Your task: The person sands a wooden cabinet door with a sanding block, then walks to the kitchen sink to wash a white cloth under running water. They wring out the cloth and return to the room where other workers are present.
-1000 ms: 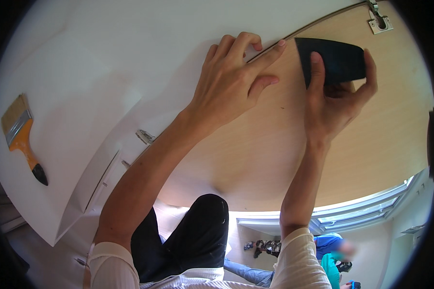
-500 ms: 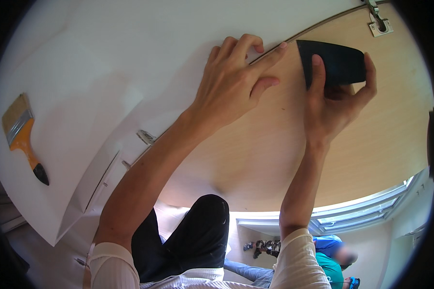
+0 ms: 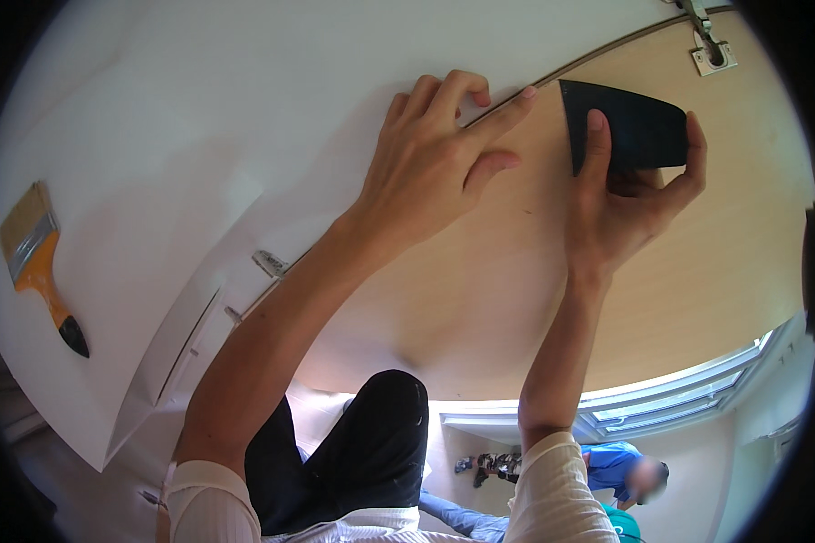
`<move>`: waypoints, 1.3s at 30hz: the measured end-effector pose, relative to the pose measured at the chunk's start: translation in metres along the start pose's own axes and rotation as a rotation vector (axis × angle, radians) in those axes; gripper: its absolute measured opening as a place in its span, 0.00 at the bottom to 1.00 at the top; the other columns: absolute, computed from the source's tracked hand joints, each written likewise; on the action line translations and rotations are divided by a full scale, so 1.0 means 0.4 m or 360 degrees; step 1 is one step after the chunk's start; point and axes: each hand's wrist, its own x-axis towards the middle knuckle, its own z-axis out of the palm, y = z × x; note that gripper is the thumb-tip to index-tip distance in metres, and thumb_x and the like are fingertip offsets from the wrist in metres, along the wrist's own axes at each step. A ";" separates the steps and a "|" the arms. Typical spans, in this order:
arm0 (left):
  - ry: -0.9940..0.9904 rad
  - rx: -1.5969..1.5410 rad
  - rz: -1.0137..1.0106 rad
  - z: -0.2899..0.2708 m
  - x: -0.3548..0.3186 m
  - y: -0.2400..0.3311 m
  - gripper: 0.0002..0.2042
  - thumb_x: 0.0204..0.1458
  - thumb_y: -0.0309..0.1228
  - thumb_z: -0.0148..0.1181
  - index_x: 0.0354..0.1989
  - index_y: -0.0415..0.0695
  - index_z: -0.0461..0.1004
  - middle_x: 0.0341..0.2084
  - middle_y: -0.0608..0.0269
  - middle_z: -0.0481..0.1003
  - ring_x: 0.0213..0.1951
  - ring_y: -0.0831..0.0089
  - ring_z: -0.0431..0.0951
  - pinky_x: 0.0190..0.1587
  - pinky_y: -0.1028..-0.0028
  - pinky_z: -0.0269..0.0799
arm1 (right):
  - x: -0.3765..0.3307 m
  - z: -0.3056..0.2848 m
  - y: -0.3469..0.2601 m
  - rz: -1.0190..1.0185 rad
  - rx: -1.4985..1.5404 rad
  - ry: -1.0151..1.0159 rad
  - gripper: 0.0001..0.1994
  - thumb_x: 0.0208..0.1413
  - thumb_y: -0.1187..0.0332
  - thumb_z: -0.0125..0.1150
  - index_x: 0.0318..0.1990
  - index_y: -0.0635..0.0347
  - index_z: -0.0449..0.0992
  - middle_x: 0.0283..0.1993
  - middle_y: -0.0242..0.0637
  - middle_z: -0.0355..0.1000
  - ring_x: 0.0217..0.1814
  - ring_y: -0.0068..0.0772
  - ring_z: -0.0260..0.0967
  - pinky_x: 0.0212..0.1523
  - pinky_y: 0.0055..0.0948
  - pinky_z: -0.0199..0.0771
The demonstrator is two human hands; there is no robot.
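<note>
My right hand (image 3: 629, 199) grips a dark, flat, tapered scraper (image 3: 629, 127), thumb across its face and fingers behind and around its right end. The scraper's narrow left edge stands close to the upper edge of a light wood-grain panel (image 3: 480, 299); whether it touches the panel cannot be made out. To the left, my left hand (image 3: 426, 149) has its index finger stretched along the seam between this panel and a white surface. Its thumb is spread out over the wood grain, and the other fingers are bent over the white side. Nothing is in that hand.
A wide paintbrush with an orange handle (image 3: 41, 276) lies on the white surface (image 3: 199, 81) at far left. One metal hinge (image 3: 715, 56) sits at the panel's top right, another (image 3: 269, 263) beside my left forearm. Beyond the panel are a window (image 3: 670, 398) and people (image 3: 616, 466).
My view has shifted slightly. Both hands keep nearly the same places, the scraper still in my right hand and the left index finger still on the seam. A person in the background has moved.
</note>
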 end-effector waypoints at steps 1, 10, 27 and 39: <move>0.0000 -0.0005 0.0006 0.000 -0.001 0.000 0.27 0.41 0.36 0.67 0.55 0.56 0.72 0.37 0.64 0.66 0.33 0.67 0.64 0.41 0.69 0.64 | -0.001 -0.003 -0.008 0.0052 -0.0006 -0.0009 0.35 0.48 0.77 0.67 0.61 0.59 0.53 0.37 0.47 0.73 0.37 0.31 0.74 0.37 0.20 0.75; 0.0007 -0.0032 -0.0011 -0.003 -0.006 -0.007 0.27 0.41 0.36 0.67 0.54 0.56 0.72 0.37 0.64 0.66 0.33 0.67 0.64 0.41 0.69 0.64 | -0.007 0.004 -0.007 0.0024 0.0045 0.0002 0.35 0.48 0.77 0.67 0.61 0.59 0.52 0.38 0.49 0.73 0.38 0.31 0.74 0.36 0.19 0.76; 0.0022 -0.0022 -0.0011 -0.016 -0.017 -0.026 0.27 0.40 0.36 0.67 0.54 0.58 0.73 0.37 0.64 0.66 0.33 0.68 0.63 0.41 0.69 0.64 | -0.013 0.016 -0.021 0.0017 -0.0028 -0.0085 0.36 0.47 0.78 0.67 0.61 0.60 0.51 0.39 0.50 0.73 0.38 0.32 0.75 0.35 0.19 0.77; 0.0037 -0.0058 -0.0018 -0.013 -0.021 -0.032 0.27 0.40 0.36 0.67 0.54 0.58 0.73 0.37 0.64 0.66 0.34 0.67 0.63 0.42 0.68 0.63 | -0.015 0.026 -0.016 -0.0061 -0.0059 0.0015 0.35 0.47 0.78 0.67 0.60 0.61 0.52 0.39 0.49 0.73 0.37 0.32 0.75 0.34 0.19 0.77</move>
